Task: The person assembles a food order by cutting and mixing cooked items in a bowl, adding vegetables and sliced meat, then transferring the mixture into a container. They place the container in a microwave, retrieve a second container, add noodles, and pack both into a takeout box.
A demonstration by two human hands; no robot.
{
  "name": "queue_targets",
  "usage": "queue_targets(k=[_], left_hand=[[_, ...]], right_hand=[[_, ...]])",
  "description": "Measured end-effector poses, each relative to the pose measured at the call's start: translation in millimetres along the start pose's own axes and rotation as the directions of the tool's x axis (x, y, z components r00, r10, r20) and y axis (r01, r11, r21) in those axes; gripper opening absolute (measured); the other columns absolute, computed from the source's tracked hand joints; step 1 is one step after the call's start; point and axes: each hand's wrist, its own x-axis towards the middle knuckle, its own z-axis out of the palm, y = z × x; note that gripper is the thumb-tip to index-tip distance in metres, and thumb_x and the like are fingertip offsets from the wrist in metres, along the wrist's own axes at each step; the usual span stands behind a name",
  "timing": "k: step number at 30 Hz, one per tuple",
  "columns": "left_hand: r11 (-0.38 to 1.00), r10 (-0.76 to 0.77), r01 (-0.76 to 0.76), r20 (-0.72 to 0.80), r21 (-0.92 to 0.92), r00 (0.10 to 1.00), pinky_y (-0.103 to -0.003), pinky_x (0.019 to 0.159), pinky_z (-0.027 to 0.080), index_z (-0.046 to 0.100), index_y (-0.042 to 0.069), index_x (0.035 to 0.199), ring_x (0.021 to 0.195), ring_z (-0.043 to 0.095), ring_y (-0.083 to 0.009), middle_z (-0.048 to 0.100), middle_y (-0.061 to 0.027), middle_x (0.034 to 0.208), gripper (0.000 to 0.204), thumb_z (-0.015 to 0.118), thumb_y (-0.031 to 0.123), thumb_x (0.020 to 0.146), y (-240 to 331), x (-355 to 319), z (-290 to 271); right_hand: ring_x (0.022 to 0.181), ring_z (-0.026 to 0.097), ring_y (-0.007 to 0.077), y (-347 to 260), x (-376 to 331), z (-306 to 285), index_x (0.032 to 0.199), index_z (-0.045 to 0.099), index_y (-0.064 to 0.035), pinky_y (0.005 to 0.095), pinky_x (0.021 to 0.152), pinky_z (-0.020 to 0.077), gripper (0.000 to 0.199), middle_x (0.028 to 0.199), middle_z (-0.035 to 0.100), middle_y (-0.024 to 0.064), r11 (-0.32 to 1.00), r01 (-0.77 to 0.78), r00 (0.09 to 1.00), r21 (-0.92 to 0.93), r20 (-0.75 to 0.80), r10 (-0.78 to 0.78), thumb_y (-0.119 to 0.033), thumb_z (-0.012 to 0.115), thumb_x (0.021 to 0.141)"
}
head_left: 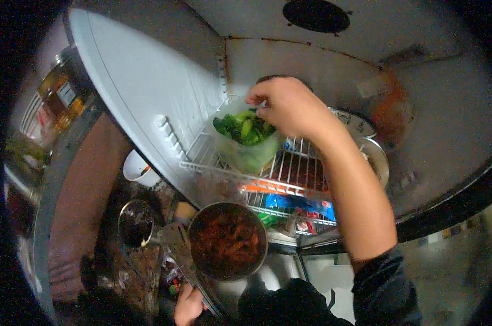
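A tall translucent container [245, 155] stands on a white wire shelf [246, 176] inside a fridge. Green leafy vegetables [245, 129] fill its top. My right hand [286, 106] is over the container's right side, fingers curled towards the thumb close to the greens; whether anything is pinched there I cannot make out. Low in front of the fridge, a metal pot [228, 240] of reddish-brown food is partly overlapped by a slotted turner [176, 243] along its left. My left hand [190, 305] is closed at the long metal handles beneath the pot; which it grips is unclear.
Right of the container sit round bowls [377, 157]. Below are a lower rack with a blue package [300, 206] and an orange strip. At left are the fridge's side wall [142, 70], a white bowl [140, 168], a dark round pan [136, 224] and jars [61, 100].
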Motion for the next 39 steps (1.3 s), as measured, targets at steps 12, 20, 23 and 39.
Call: queue_targets(k=[12, 20, 23, 39], left_hand=[[0.984, 0.157, -0.136, 0.197, -0.114, 0.968, -0.035, 0.076, 0.048, 0.063, 0.009, 0.122, 0.085, 0.062, -0.0204, 0.068, -0.0091, 0.101, 0.032, 0.051, 0.022, 0.095, -4, 70, -8], [0.984, 0.174, -0.158, 0.215, -0.087, 0.961, -0.036, 0.082, 0.045, 0.061, 0.009, 0.124, 0.093, 0.06, -0.0215, 0.066, -0.0097, 0.107, 0.033, 0.051, 0.023, 0.096, -6, 71, -4], [0.982, 0.185, -0.171, 0.213, -0.082, 0.959, -0.036, 0.085, 0.044, 0.061, 0.009, 0.125, 0.095, 0.059, -0.0219, 0.065, -0.01, 0.109, 0.034, 0.05, 0.023, 0.096, -6, 70, -4], [0.967, 0.251, -0.254, 0.238, -0.02, 0.938, -0.038, 0.097, 0.038, 0.058, 0.009, 0.13, 0.109, 0.054, -0.024, 0.061, -0.0113, 0.121, 0.037, 0.049, 0.025, 0.097, -26, 64, -18]], right_hand=[[0.112, 0.06, 0.0372, 28, 47, 40, 0.134, 0.053, -0.0058, 0.0424, 0.095, 0.0489, 0.07, 0.122, 0.063, 0.0195, 0.957, 0.288, 0.777, 0.035, 0.576, -0.255, -0.013, 0.078, 0.069], [0.077, 0.066, 0.0214, 56, 60, 2, 0.097, 0.071, -0.0016, 0.0353, 0.072, 0.0505, 0.018, 0.081, 0.07, 0.0099, 0.982, 0.168, 0.819, 0.086, 0.542, -0.187, -0.014, 0.07, 0.084], [0.069, 0.059, 0.0109, 66, 63, -21, 0.096, 0.07, -0.0015, 0.0304, 0.064, 0.048, 0.016, 0.075, 0.066, 0.0025, 0.986, 0.039, 0.856, 0.16, 0.504, -0.116, -0.015, 0.067, 0.088], [0.071, 0.064, 0.0158, -49, -8, 2, 0.095, 0.066, 0.0029, 0.0334, 0.067, 0.0523, 0.024, 0.078, 0.068, 0.0078, 0.977, 0.124, 0.893, 0.176, 0.409, -0.187, -0.019, 0.071, 0.085]])
